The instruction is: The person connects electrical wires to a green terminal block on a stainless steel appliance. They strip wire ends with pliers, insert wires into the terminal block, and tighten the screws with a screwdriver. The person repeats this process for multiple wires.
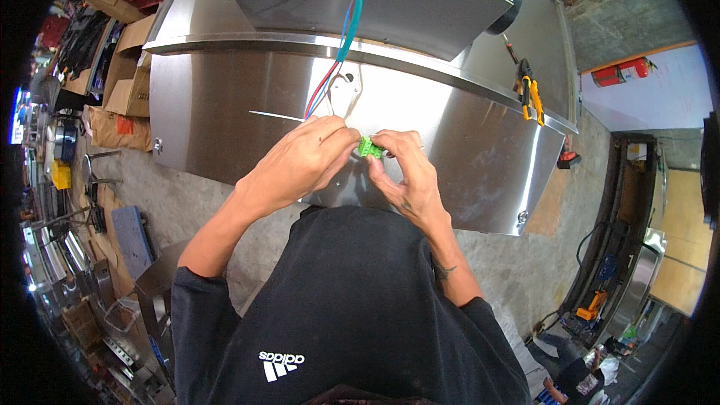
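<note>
A small green terminal block connector point(370, 148) is pinched between the thumb and forefinger of my right hand point(409, 178). My left hand point(304, 156) is closed, its fingertips meeting the connector's left side. Thin red and blue wires point(322, 92) come down from a teal cable sleeve point(355, 11) and disappear behind my left hand, which appears to grip them; their ends are hidden. A thin pale rod or wire point(276, 115) sticks out leftward from behind that hand. Just beyond my fingers, a whitish metal piece point(345, 91), its kind unclear, lies on the stainless steel panel point(465, 150).
A grey metal box point(375, 0) stands at the far side, with the sleeve coming out of it. Yellow-handled pliers point(532, 97) rest on the steel ledge at right. Cardboard boxes point(131, 67) stand at left, a fire extinguisher point(621, 72) hangs at right. Another person point(581, 384) is at lower right.
</note>
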### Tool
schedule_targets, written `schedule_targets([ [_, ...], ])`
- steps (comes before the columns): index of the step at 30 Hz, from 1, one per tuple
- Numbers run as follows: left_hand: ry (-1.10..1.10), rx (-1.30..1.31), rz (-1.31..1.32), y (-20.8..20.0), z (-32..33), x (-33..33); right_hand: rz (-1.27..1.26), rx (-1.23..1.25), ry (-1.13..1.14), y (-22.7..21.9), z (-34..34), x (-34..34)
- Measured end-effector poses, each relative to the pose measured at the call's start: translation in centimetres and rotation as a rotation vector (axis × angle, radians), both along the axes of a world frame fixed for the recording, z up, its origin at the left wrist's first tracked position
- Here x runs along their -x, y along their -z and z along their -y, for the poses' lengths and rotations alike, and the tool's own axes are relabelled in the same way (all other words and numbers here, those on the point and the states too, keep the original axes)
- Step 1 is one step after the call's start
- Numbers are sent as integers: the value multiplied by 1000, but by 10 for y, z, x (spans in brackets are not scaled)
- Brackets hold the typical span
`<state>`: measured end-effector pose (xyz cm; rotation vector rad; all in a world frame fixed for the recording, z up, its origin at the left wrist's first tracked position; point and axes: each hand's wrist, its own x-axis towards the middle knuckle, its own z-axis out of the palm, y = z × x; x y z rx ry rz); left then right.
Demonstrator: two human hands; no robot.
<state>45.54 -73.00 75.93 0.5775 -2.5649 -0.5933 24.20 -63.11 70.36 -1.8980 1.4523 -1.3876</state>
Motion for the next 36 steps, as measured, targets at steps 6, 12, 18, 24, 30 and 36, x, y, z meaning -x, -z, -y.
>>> schedule_targets([
  [6, -3, -47, 17, -5, 1, 3, -59, 60, 14, 0, 2, 1],
  [12, -32, -214, -3, -6, 0, 5, 25, -5, 34, 9, -1, 1],
  [18, -56, -298, -43, -14, -4, 4, 48, 22, 41, 10, 1, 0],
  [24, -50, -184, -60, -8, -5, 6, 85, -9, 49, 9, -1, -3],
  [30, -6, -14, -62, 0, -3, 8, 134, -70, 46, 3, -2, -1],
  [36, 12, 38, -69, 1, -3, 3, 76, -117, 26, -1, -1, 7],
])
